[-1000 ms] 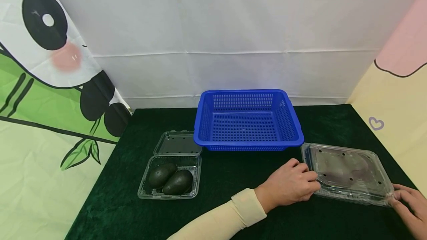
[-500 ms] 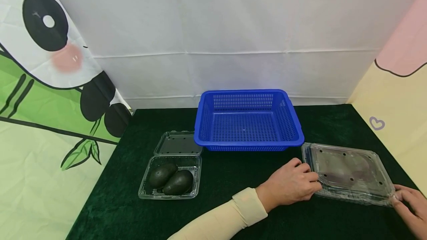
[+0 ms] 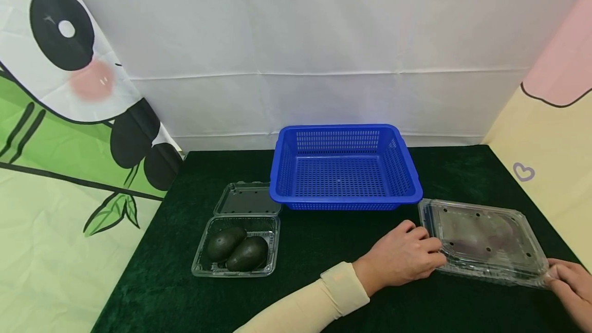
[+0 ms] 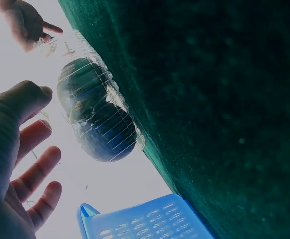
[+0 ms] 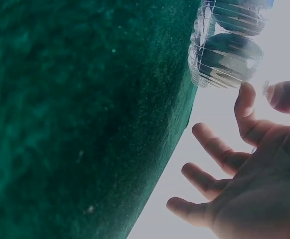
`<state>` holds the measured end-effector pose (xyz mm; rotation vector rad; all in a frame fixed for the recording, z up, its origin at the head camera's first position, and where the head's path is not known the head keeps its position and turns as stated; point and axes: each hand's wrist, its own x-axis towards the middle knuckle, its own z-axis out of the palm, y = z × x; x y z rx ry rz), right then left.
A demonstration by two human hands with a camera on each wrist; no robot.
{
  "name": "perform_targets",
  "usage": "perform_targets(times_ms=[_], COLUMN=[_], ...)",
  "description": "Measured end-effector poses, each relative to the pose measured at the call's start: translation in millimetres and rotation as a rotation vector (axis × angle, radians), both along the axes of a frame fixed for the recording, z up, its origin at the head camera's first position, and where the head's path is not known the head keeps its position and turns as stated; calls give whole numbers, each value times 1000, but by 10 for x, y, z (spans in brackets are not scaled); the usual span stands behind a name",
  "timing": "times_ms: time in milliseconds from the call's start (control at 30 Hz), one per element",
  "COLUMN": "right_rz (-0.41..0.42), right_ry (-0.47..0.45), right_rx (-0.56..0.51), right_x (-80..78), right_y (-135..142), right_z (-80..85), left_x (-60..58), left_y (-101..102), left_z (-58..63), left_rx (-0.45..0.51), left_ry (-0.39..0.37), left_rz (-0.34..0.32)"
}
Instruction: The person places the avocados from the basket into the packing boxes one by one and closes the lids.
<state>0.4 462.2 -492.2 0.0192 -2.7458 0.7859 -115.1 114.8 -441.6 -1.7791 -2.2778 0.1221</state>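
A closed clear plastic clamshell box lies at the right of the table, with small holes in its lid. Dark rounded shapes show through its ribbed wall in the left wrist view, blurred by the plastic. At the box's left edge my left hand pinches the rim between thumb and forefinger, its other fingers loosely bent. My right hand holds the near right corner; the right wrist view shows thumb and forefinger at the plastic, the remaining fingers spread apart.
A blue plastic basket stands at the back middle, close to the box. On the left, an open clear clamshell holds two dark green avocados. Green cloth covers the table, with printed and white sheets hanging around it.
Almost nothing differs. Both hands stay at the same edges of the box, with the right hand's fingers shifting very slightly at the corner.
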Motion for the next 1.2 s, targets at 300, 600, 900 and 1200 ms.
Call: perform_targets(times_ms=[300, 600, 900, 1200], right_rz=[-39, -134, -194, -211], right_ry=[-32, -126, -10, 20], right_rx=[84, 0, 35, 35], right_x=[24, 64, 90, 100], right_y=[-31, -98, -125, -103], right_z=[-21, -57, -70, -94], left_x=[-2, -6, 8, 1], left_y=[7, -22, -64, -53], left_z=[-7, -4, -27, -40], left_rx=[11, 33, 94, 86], left_ry=[17, 6, 29, 26], left_rz=[0, 0, 32, 58])
